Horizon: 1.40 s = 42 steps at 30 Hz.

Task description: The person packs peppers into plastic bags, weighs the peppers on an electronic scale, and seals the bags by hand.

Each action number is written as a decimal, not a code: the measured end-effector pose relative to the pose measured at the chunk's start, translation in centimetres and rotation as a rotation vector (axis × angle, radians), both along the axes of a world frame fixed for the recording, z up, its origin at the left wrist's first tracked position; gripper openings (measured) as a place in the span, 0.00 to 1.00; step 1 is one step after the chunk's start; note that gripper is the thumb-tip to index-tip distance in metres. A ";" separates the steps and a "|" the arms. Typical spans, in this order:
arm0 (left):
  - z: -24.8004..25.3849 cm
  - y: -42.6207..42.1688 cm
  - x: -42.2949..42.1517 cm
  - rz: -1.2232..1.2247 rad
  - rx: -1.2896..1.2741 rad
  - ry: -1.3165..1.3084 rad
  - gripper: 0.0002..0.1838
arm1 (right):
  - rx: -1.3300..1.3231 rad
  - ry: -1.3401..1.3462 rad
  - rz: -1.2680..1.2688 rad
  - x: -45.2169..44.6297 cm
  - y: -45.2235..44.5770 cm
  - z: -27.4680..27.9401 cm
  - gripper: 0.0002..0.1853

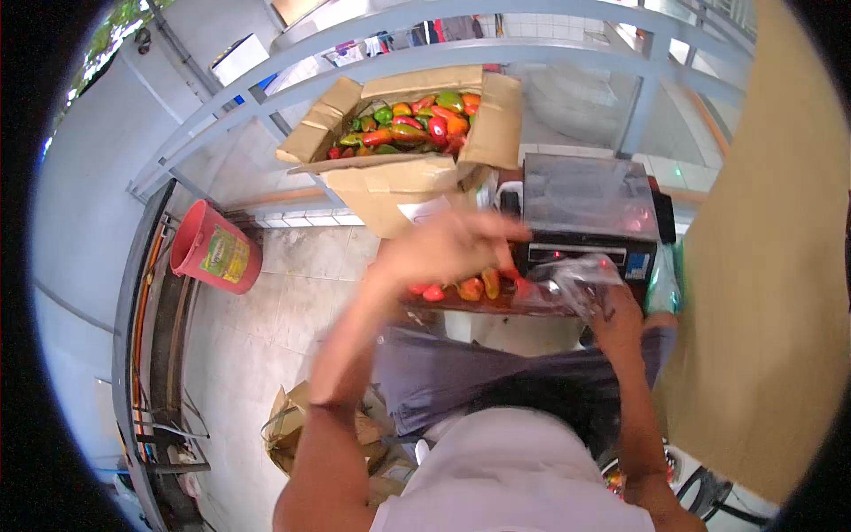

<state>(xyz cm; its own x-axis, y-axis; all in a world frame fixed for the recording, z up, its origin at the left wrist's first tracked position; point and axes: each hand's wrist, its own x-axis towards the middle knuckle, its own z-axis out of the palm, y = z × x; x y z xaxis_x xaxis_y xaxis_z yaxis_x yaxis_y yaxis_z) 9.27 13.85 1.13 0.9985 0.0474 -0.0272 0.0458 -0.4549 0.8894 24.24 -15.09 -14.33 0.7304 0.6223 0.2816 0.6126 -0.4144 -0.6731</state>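
Note:
My left hand [443,253] is smeared by motion above the edge of a dark table [532,306]. Its fingers point right, close to a red pepper [519,282] at the mouth of a clear plastic bag [572,279]. Whether they grip that pepper is unclear. My right hand [616,310] closes around the right side of the bag. On the table, below my left hand, lie several red and orange peppers [472,288]. Directly behind the bag stands a black machine [589,204] with a greyish top and small red lights.
An open cardboard box [390,186] full of red, green and orange peppers stands behind the table. A red bucket [217,248] is at left on the tiled floor. Brown paper or cardboard [288,426] lies low left. A tan panel [762,293] rises at right; grey railings [425,27] run behind.

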 end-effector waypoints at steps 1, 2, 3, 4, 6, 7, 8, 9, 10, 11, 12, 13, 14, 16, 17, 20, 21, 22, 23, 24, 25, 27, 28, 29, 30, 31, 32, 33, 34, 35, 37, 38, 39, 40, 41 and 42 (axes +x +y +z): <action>2.1 4.2 0.8 0.123 -0.116 -0.202 0.20 | 0.011 -0.031 -0.022 1.4 -1.3 -1.5 0.27; 4.9 8.4 2.7 0.189 -0.093 -0.353 0.18 | 0.023 -0.061 -0.045 2.5 -2.6 -3.0 0.27; 6.7 11.8 4.3 0.406 -0.015 -0.281 0.21 | -0.048 0.013 -0.100 3.2 -4.0 -3.6 0.27; 7.5 15.0 5.9 0.432 0.254 -0.254 0.20 | -0.117 0.087 -0.155 3.8 -5.2 -3.9 0.27; 6.4 21.5 8.7 0.338 0.667 -0.109 0.24 | -0.131 0.090 -0.226 4.4 -6.9 -5.3 0.27; 4.5 24.9 10.1 0.219 0.808 0.005 0.28 | -0.138 0.093 -0.264 4.5 -7.6 -6.0 0.27; 2.0 28.5 11.5 0.095 0.943 0.121 0.33 | -0.124 0.028 -0.272 4.5 -8.1 -6.9 0.28; -1.1 32.5 13.1 0.037 0.979 0.208 0.42 | -0.109 -0.037 -0.283 4.4 -8.6 -8.0 0.28; -2.2 33.1 13.8 0.071 0.994 0.289 0.46 | -0.095 -0.103 -0.297 4.7 -8.8 -8.8 0.29; -3.0 33.0 14.3 0.101 1.007 0.370 0.50 | -0.088 -0.075 -0.310 4.9 -8.9 -9.2 0.29; -3.2 32.0 14.3 0.201 0.855 0.455 0.52 | -0.083 -0.047 -0.326 4.8 -8.8 -9.4 0.30; -2.7 30.6 14.0 0.297 0.701 0.533 0.54 | -0.076 -0.021 -0.345 4.9 -8.8 -9.5 0.31; -3.2 30.8 14.0 0.313 0.716 0.540 0.56 | -0.042 -0.008 -0.334 5.2 -8.9 -9.8 0.31; -4.2 32.5 13.6 0.266 0.824 0.559 0.58 | 0.027 0.012 -0.319 5.7 -9.1 -10.3 0.31; -4.7 34.0 13.1 0.201 0.916 0.567 0.59 | 0.017 0.052 -0.347 5.6 -8.8 -9.4 0.31; -5.3 33.7 12.3 0.193 1.026 0.613 0.56 | -0.005 0.100 -0.388 5.0 -7.6 -7.2 0.31; -5.6 33.4 11.7 0.229 1.079 0.597 0.55 | -0.007 0.060 -0.379 5.2 -7.5 -7.5 0.31; -6.9 33.8 11.6 0.250 1.182 0.523 0.48 | -0.009 0.021 -0.369 5.2 -7.4 -7.9 0.31; -7.6 33.9 11.4 0.248 1.222 0.553 0.47 | -0.018 0.074 -0.366 5.2 -7.5 -8.4 0.31; -7.9 33.8 11.5 0.248 1.263 0.580 0.46 | -0.024 0.123 -0.365 5.4 -7.9 -9.0 0.31; -8.1 33.7 11.8 0.244 1.304 0.605 0.46 | -0.058 0.149 -0.369 5.4 -8.3 -9.5 0.31; -7.5 34.4 12.0 0.176 1.248 0.571 0.45 | -0.155 0.175 -0.379 5.5 -8.8 -10.0 0.31; -7.4 34.7 12.1 0.144 1.217 0.553 0.44 | -0.155 0.150 -0.375 5.4 -8.9 -9.7 0.31; -7.5 34.7 12.0 0.129 1.197 0.549 0.43 | -0.154 0.126 -0.372 5.3 -9.0 -9.4 0.31; -7.8 35.0 12.0 0.116 1.179 0.545 0.43 | -0.087 0.078 -0.358 4.9 -7.7 -7.6 0.31; -7.0 33.9 12.2 0.105 1.165 0.538 0.42 | -0.015 0.029 -0.343 4.8 -6.9 -6.5 0.31; -5.9 33.1 12.2 0.091 1.135 0.559 0.42 | -0.044 0.035 -0.345 4.9 -7.2 -6.8 0.31; -4.6 32.3 12.1 0.103 1.089 0.580 0.42 | -0.076 0.044 -0.347 4.9 -7.7 -7.4 0.31; -3.6 31.7 12.0 0.115 1.040 0.602 0.42 | -0.070 0.043 -0.352 5.0 -7.8 -7.7 0.31; -2.9 31.2 11.9 0.127 0.991 0.625 0.42 | -0.065 0.042 -0.357 5.0 -7.9 -8.0 0.30; -3.0 31.4 11.9 0.148 0.864 0.685 0.44 | 0.022 0.024 -0.365 4.9 -7.7 -8.5 0.30; -4.2 32.4 11.8 0.142 0.873 0.658 0.45 | -0.036 0.060 -0.391 5.1 -8.1 -9.2 0.29; -4.8 33.1 11.2 0.138 0.880 0.638 0.46 | -0.096 0.100 -0.412 5.3 -9.0 -10.3 0.29; -4.1 32.3 11.3 0.158 0.809 0.666 0.42 | -0.112 0.075 -0.410 5.3 -9.0 -10.6 0.28; -5.5 33.6 11.0 0.185 0.873 0.602 0.39 | -0.127 0.049 -0.408 5.2 -9.1 -10.8 0.27; -4.7 32.7 11.3 0.226 0.911 0.686 0.38 | -0.094 -0.046 -0.389 5.2 -8.7 -10.1 0.26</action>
